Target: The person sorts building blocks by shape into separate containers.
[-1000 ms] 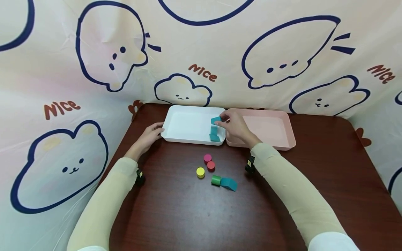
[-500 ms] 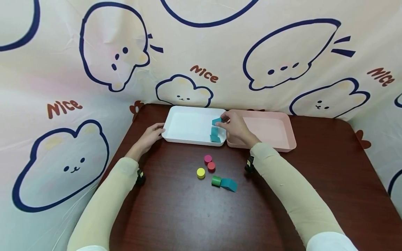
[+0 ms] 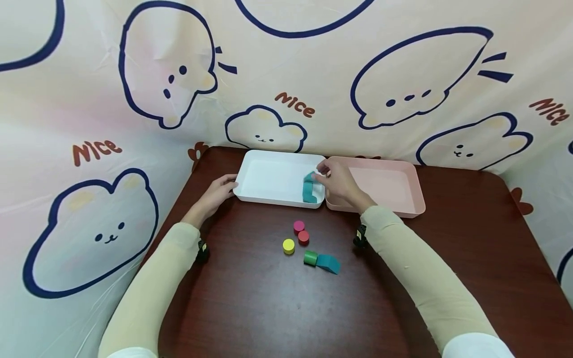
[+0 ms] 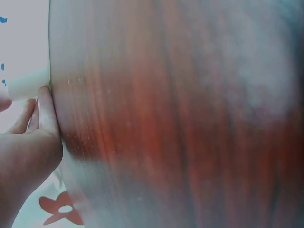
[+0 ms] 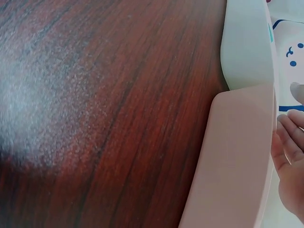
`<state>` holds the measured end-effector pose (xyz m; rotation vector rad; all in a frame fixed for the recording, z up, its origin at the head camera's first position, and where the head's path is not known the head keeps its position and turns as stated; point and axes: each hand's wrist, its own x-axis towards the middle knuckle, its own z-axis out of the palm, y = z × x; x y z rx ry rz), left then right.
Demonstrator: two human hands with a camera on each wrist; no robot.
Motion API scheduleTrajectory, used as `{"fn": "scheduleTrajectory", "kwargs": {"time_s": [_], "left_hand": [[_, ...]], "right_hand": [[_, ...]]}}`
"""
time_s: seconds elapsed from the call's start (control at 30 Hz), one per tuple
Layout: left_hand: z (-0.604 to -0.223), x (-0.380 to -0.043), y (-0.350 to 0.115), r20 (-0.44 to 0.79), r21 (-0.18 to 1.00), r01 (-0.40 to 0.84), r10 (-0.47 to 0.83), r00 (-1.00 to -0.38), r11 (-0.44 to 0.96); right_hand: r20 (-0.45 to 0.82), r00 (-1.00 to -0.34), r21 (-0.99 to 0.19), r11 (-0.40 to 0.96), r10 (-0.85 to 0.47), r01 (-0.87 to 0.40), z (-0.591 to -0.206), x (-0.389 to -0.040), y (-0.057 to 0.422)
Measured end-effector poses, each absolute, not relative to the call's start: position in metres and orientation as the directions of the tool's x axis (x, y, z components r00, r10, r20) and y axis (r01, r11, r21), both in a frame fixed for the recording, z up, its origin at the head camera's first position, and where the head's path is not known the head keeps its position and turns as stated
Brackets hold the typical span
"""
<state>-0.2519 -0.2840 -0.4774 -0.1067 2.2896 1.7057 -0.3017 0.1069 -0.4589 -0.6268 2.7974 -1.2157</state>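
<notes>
Teal block is inside the white tray, over at its right end, just past the other teal pieces lined up there. From my seat at the far end of the feed, the head view says most: the right hand seems to have thumb and finger pinched on the block's right end, which I'd guess is for nudging it square with its neighbours. The hands are well apart; the left hand has its fingers resting against the tray's opposite end, probably so it won't slide. Pink tray sits right alongside, partly under the right wrist. A magenta disc, red disc, yellow disc, green cylinder and teal wedge lie on the table between the forearms, handy for either hand I'd say. Left wrist view is mostly wood grain, but I get fairly straight fingers against the tray wall, more a brace than a grab. Right wrist view shows the two trays meeting and part of the hand beyond the pink rim; can't confirm the pinch from there.
</notes>
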Motion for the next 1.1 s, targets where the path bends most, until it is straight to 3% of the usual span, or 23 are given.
{"fn": "scheduleTrajectory", "kwargs": {"time_s": [0.63, 1.1], "left_hand": [[-0.479, -0.254, -0.286, -0.267, 0.931, -0.228, 0.106, -0.958, 0.287], [-0.478, -0.255, -0.286, -0.282, 0.927, -0.242, 0.108, -0.953, 0.285]], "right_hand": [[0.117, -0.905, -0.769, 0.539, -0.410, -0.344, -0.454, -0.294, 0.115], [0.090, -0.851, -0.741, 0.536, -0.517, -0.404, -0.442, -0.248, 0.138]]}}
